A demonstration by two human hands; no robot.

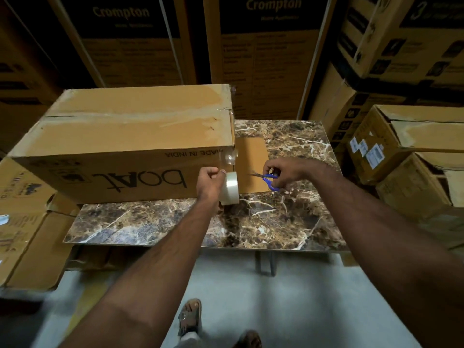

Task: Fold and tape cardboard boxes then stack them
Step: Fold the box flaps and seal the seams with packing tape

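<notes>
Sandalled feet (191,320) stand on the pale floor at the bottom of the view, and two bare forearms reach up from there toward a marble-patterned table (251,222).

Stacked cartons fill the background — tall Crompton boxes (266,59) against the far side, more brown cartons (411,146) piled at the right.

On the table's left part lies the long cardboard box (130,136), printed "boAt" and "MADE IN INDIA" upside down from this view, its top seam covered with clear tape and its left end overhanging the table edge. A flat cardboard piece (251,167) lies on the marble just beside the box's right end.

The left hand (209,182) is closed around a roll of clear tape (230,188), held upright at the box's lower right corner; a short strip of tape (229,156) runs from the roll up onto that corner.

The right hand (286,173) is clamped on blue-handled scissors (270,180), fingers through the loops — the blades point left toward the tape, over the flat cardboard, and are slightly blurred.
</notes>
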